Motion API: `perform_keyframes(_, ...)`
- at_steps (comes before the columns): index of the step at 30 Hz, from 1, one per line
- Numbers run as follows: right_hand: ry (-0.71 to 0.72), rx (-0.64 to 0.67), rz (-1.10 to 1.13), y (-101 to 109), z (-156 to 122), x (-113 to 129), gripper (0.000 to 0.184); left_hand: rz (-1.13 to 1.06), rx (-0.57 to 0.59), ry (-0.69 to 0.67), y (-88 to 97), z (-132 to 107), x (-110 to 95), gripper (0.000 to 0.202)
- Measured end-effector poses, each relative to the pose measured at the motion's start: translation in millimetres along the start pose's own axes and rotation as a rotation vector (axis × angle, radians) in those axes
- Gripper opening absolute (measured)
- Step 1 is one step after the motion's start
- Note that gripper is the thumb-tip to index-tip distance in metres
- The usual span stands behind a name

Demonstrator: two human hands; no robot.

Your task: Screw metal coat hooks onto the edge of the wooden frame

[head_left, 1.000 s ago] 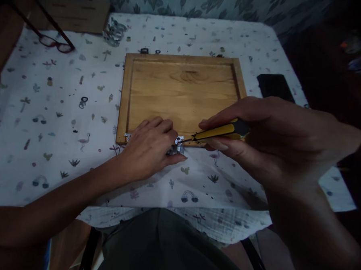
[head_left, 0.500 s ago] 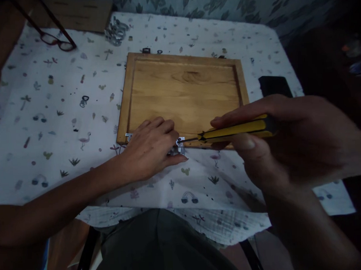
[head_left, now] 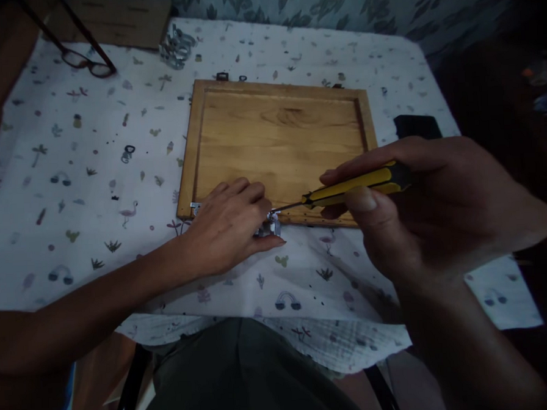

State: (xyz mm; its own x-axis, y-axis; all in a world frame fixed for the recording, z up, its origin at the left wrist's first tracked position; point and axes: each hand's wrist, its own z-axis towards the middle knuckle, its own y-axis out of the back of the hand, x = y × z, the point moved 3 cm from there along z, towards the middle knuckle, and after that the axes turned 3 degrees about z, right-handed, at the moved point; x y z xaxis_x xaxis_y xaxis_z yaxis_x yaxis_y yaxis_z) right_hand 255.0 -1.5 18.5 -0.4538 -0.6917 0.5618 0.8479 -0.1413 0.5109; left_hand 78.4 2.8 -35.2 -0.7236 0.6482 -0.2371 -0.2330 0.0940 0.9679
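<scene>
A framed wooden panel (head_left: 279, 137) lies flat on a patterned white tablecloth (head_left: 72, 209). My left hand (head_left: 229, 225) rests at the panel's near edge, fingers closed on a small metal hinge (head_left: 271, 225) there. My right hand (head_left: 439, 208) grips a yellow-and-black screwdriver (head_left: 350, 189). Its thin shaft points left and its tip sits at the hinge. A second bit of metal hardware (head_left: 194, 205) shows at the panel's near left corner.
Red-framed glasses (head_left: 87, 65) lie at the back left, beside a brown box (head_left: 112, 21). A cluster of metal hardware (head_left: 176, 48) sits behind the panel. A black phone (head_left: 416, 126) lies to the right. My lap is below the table's edge.
My right hand slid back along the screwdriver handle and lifted its rear end slightly. The tip stayed at the hinge. My left hand has not moved.
</scene>
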Motion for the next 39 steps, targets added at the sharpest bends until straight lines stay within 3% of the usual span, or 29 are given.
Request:
perform_keyframes(11, -0.070, 0.075, -0.011, -2.8, 4.0, 3.8, 0.030, -0.019, -0.024, -0.006, -1.7, -0.2, 0.5, 0.044)
perform_keyframes(21, -0.015, 0.021, 0.097, -3.7, 4.0, 4.3, 0.043, -0.010, -0.007, -0.010, 0.1, -0.1, 0.3, 0.042)
perform_keyframes(29, 0.058, 0.068, 0.019, 4.4, 2.5, 1.1, 0.037, -0.013, -0.026, -0.011, -2.2, -0.3, 1.8, 0.043)
perform_keyframes(35, 0.018, 0.094, -0.039, 3.2, 1.2, 5.9, 0.030, -0.014, -0.040, -0.015, -2.1, -0.7, 1.7, 0.042)
perform_keyframes(39, 0.045, 0.129, 0.007, 2.9, 2.9, 10.8, 0.037, -0.012, -0.042, -0.018, -1.3, -1.3, 1.5, 0.042)
